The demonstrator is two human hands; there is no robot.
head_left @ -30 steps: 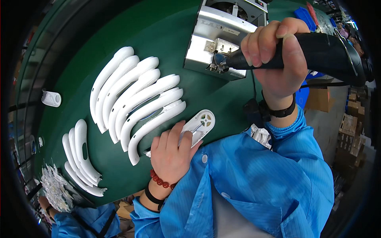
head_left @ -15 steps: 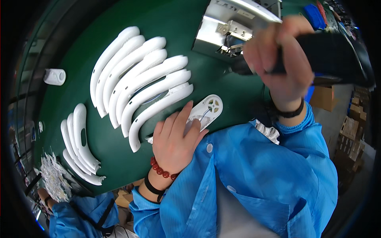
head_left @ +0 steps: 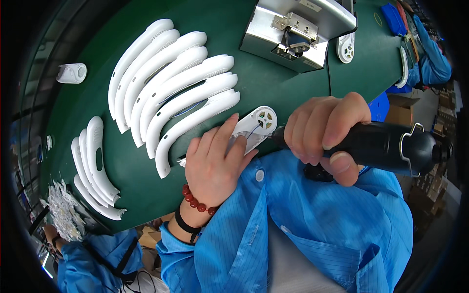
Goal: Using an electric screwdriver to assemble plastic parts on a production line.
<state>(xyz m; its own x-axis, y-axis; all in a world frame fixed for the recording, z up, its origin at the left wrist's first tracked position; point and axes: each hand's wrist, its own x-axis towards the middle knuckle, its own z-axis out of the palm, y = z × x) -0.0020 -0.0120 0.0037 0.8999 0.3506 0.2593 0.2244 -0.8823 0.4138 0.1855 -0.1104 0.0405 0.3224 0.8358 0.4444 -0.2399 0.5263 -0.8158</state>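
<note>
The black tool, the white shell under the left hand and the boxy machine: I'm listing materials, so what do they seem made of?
Black tool: probably hard plastic, satin, judging by its smooth body and soft sheen; a coating can't be ruled out.
White shell: likely moulded plastic, given its thin walls and even colour.
Machine: apparently bare sheet metal, from its silvery reflections.

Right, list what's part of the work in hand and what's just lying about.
Part of the work:
- housing, under the left hand
- driver, in the right hand
- curved shells, probably
- metal box, probably

Lying about, it seems:
- cardboard box
- blue bin
- scrap-like white heap
- white piece at far left, though it could belong
</note>
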